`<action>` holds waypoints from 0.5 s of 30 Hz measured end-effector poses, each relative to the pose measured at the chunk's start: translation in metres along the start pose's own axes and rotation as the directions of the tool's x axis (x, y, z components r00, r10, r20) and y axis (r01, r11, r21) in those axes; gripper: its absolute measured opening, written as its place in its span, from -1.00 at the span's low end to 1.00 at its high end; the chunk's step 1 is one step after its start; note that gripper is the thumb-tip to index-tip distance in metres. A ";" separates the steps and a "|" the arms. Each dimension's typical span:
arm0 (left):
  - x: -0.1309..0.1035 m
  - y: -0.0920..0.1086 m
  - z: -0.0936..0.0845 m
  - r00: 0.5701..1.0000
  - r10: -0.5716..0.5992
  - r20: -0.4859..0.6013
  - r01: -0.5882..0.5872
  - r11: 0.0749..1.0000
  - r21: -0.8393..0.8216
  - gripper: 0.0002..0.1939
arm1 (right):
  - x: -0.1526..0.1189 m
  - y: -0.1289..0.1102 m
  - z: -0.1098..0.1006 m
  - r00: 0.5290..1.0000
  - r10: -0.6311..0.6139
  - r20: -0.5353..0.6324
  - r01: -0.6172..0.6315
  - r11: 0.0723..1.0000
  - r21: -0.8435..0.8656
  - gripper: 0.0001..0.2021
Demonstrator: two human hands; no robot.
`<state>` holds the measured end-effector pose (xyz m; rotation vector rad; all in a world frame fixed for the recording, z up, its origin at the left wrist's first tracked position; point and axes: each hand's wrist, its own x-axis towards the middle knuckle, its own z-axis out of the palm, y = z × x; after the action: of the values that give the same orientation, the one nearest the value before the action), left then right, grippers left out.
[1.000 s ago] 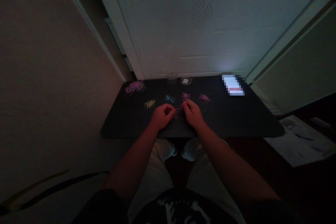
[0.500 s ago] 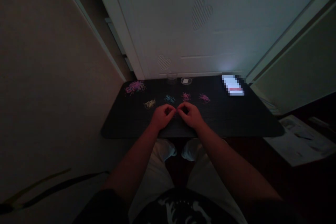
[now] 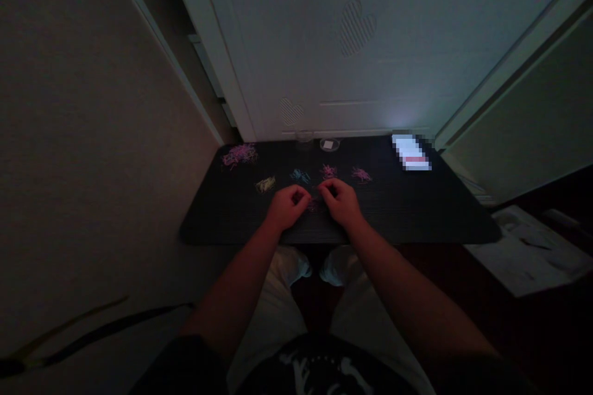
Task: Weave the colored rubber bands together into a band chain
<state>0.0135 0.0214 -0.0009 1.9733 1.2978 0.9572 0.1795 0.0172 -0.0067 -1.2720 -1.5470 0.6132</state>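
My left hand is closed in a pinch above the dark table; what its fingertips hold is too small to name. Just right of it, my right hand also pinches something I cannot make out. A few small pinkish pieces lie between the hands. Beyond them are small piles of thin pieces: yellow, blue, red-pink and pink-purple. A larger mixed pile lies at the back left.
At the table's back edge stand a clear round container and a round clear lid with a white square. A lit, pixelated screen lies at the back right. A white door rises behind the table.
My two hands have moved slightly apart, opening a gap between the fingertips. Small pieces on the table now show in that gap.
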 end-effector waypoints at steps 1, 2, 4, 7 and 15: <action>0.000 0.000 0.000 1.000 -0.003 -0.001 0.003 1.000 0.007 -0.80 | 0.001 0.002 0.000 0.999 -0.009 -0.038 0.009 1.000 -0.023 -0.83; 0.000 0.000 0.000 1.000 -0.006 -0.005 0.006 1.000 0.019 -0.80 | 0.002 0.003 -0.001 0.996 -0.016 -0.090 0.011 0.998 -0.058 -0.83; 0.001 0.001 0.001 1.000 -0.010 -0.022 0.012 0.998 0.060 -0.81 | 0.006 0.007 -0.004 0.980 -0.018 -0.197 -0.014 0.987 -0.161 -0.82; 0.002 0.002 0.002 0.999 0.000 -0.051 0.007 0.991 0.133 -0.86 | 0.018 0.013 -0.010 0.968 0.012 -0.250 -0.095 0.940 -0.327 -0.79; 0.001 0.002 0.003 0.999 -0.010 -0.032 0.016 0.985 0.170 -0.82 | 0.036 0.025 -0.018 0.988 -0.075 -0.134 -0.018 0.808 -0.589 -0.77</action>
<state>0.0175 0.0214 -0.0010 2.0820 1.4511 0.9002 0.2079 0.0547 -0.0076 -1.7057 -1.6858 -0.0128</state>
